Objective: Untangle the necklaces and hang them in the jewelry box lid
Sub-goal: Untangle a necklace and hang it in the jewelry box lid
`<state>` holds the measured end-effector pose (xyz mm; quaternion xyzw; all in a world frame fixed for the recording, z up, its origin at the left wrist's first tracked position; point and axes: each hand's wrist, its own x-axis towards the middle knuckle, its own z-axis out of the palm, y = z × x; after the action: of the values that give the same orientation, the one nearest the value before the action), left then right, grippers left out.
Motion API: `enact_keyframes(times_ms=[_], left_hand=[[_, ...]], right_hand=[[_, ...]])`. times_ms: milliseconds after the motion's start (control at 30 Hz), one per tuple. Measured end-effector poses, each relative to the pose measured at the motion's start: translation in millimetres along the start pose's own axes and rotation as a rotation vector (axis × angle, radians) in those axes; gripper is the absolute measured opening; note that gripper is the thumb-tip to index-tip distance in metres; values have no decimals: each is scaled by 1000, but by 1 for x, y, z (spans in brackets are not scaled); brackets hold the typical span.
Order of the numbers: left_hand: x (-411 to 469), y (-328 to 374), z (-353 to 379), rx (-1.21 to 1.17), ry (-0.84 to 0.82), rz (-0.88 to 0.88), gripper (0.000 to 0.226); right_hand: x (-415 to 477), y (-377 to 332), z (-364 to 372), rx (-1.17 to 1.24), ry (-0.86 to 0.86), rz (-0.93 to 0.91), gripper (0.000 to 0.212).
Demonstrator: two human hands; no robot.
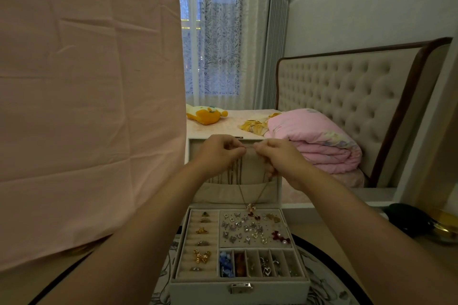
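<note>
Dim room, soft focus, wide-angle bending at edges

The upright lid (235,146) blocks the way straight ahead — chains already hang down its inner face, and both hands (218,153) sit close before it. A pink cloth (86,106) walls off the left. Right of the jewelry box (238,290) the counter (334,228) lies open — a dark object (406,218) stands further out.

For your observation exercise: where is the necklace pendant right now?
In the head view, the pendant hangs centrally on its chain below the left hand and right hand, just in front of the open lid's pocket, above the earring tray.
</note>
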<state>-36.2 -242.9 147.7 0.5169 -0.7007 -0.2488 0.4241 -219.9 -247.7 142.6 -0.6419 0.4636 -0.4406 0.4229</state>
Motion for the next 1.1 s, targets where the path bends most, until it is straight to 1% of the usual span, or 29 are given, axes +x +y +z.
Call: enact_keyframes(times_ms=[100,200,267,367,467,567,633,800,900,1000,1100], left_hand=[[1,-10,18,50,129,-96,12],[4,-14,31,125,246,-117,20],[6,-11,37,173,285,-117,26],[9,-6,40,213,335,-169,32],[13,-7,42,249,325,-233,36],[11,-11,45,260,282,-271,40],[7,-13,47,271,246,-274,39],[-6,-18,47,292,163,-208,32],[-18,-26,46,355,96,-149,18],[-33,-35,41,405,84,-64,23],[-46,-44,35,487,66,65,25]], right_hand=[[4,17,8,-207,221,-61,29],[15,30,18,-352,402,-99,40],[22,35,22,-379,472,-121,44],[26,36,26,-416,536,-141,46],[28,38,30,-463,563,-124,47],[28,42,28,-490,552,-69,45],[24,44,25,-489,507,-49,46],[9,51,23,-545,284,1,48],[-1,55,21,-575,205,13,34],[-17,52,20,-696,172,2,19],[-29,48,22,-907,186,-28,17]])
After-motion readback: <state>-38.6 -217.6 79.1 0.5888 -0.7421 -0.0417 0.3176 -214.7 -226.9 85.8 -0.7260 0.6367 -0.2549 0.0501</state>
